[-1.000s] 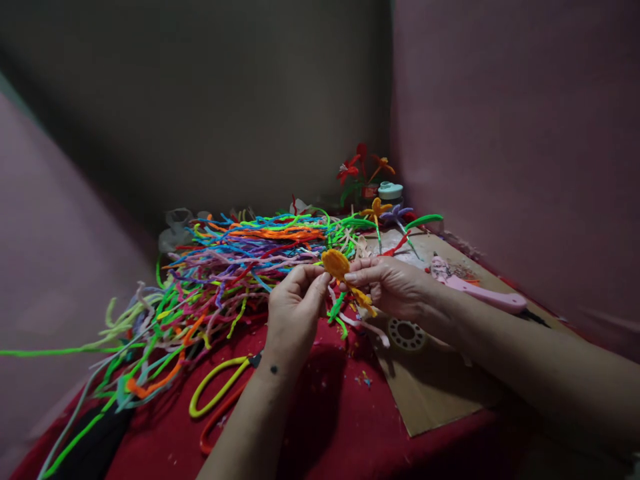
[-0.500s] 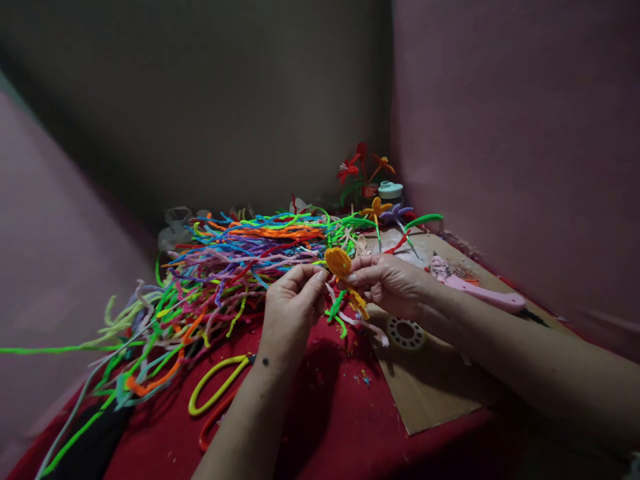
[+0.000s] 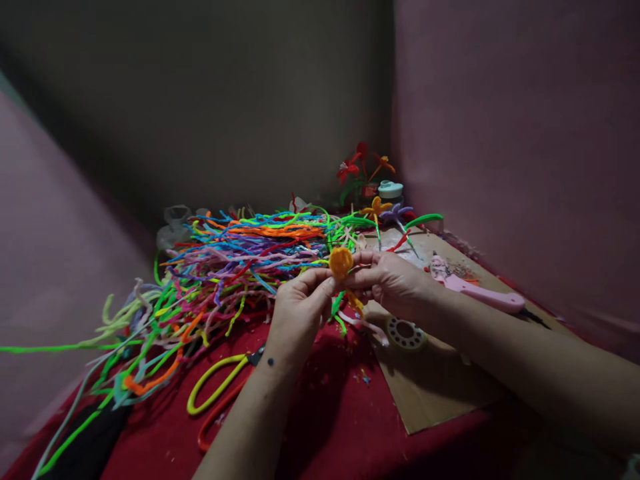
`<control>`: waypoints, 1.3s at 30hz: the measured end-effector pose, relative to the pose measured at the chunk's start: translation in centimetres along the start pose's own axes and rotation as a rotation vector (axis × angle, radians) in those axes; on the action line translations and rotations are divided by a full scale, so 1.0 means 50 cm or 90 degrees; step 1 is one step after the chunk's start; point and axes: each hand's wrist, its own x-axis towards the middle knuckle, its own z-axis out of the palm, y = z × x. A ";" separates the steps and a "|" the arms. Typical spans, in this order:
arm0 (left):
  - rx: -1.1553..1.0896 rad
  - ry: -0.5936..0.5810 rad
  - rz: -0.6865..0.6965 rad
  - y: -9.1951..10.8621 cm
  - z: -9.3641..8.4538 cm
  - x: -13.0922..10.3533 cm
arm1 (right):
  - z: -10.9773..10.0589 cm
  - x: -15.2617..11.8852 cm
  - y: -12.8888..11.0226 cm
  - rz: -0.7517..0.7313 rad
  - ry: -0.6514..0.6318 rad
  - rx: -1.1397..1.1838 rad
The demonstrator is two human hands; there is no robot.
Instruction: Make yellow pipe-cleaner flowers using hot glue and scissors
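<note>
Both hands meet over the table at an orange pipe-cleaner petal shape (image 3: 341,263), a coiled, rounded piece standing upright between them. My left hand (image 3: 297,310) is closed, thumb and forefinger pinched at the petal's lower left edge. From the other side my right hand (image 3: 395,283) grips the same piece between thumb and fingers. More orange pipe cleaner hangs below the fingers. Behind and left of the hands lies a large heap of coloured pipe cleaners (image 3: 240,263). Scissors (image 3: 217,383) with one yellow and one red handle lie partly under my left forearm.
A cardboard sheet (image 3: 430,393) on the red cloth (image 3: 320,413) bears a white tape spool (image 3: 406,332) and a pink-handled tool (image 3: 485,295). Finished pipe-cleaner flowers (image 3: 377,208) lie at the back, near a jar with a pale lid (image 3: 390,189). Walls stand behind and to the right.
My left hand has moved slightly right, up against the petal's base. The orange petal has turned to face me more and looks rounder. My right hand has barely moved.
</note>
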 end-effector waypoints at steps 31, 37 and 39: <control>-0.211 0.043 -0.008 -0.008 -0.003 0.018 | -0.036 -0.053 -0.076 -0.168 -0.029 -0.272; -0.227 -0.009 -0.019 -0.002 0.003 0.012 | -0.158 -0.157 -0.074 -0.266 0.317 -0.600; -0.209 -0.031 -0.032 -0.002 0.005 0.007 | -0.188 -0.181 -0.054 -0.271 0.374 -0.708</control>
